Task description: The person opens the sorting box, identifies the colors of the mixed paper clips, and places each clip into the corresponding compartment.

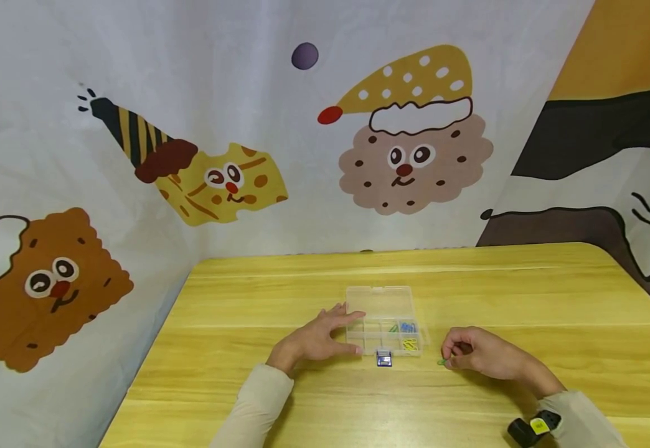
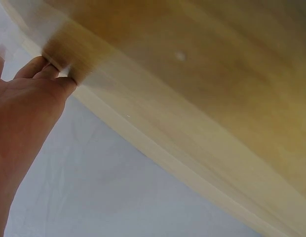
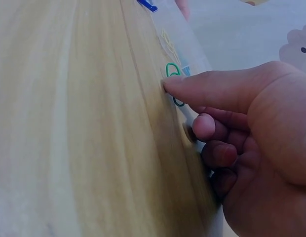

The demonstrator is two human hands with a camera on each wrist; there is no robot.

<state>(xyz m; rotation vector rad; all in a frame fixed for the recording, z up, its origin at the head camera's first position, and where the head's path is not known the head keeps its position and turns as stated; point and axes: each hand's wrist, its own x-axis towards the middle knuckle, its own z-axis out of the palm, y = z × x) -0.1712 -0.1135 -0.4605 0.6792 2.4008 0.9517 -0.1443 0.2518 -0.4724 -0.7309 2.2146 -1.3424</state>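
Note:
A green paper clip (image 3: 172,68) is pinched between the thumb and finger of my right hand (image 1: 484,353), just right of a clear plastic box (image 1: 379,302). The box stands with its lid raised and its compartments facing up. Blue paper clips (image 1: 408,327) lie in the back right compartment, with green ones (image 1: 393,328) beside them. Yellow paper clips (image 1: 409,344) fill the front right compartment. My left hand (image 1: 316,336) touches the box's left side, thumb at the front corner and fingers spread farther back. In the left wrist view the box is not visible.
A blue latch (image 1: 383,358) juts from the box's front edge. Wood-patterned tabletop (image 1: 235,373) surrounds the box on all sides. Behind the table hangs a cloth (image 1: 246,81) printed with cartoon biscuits. A dark wrist device (image 1: 532,429) sits on the right wrist.

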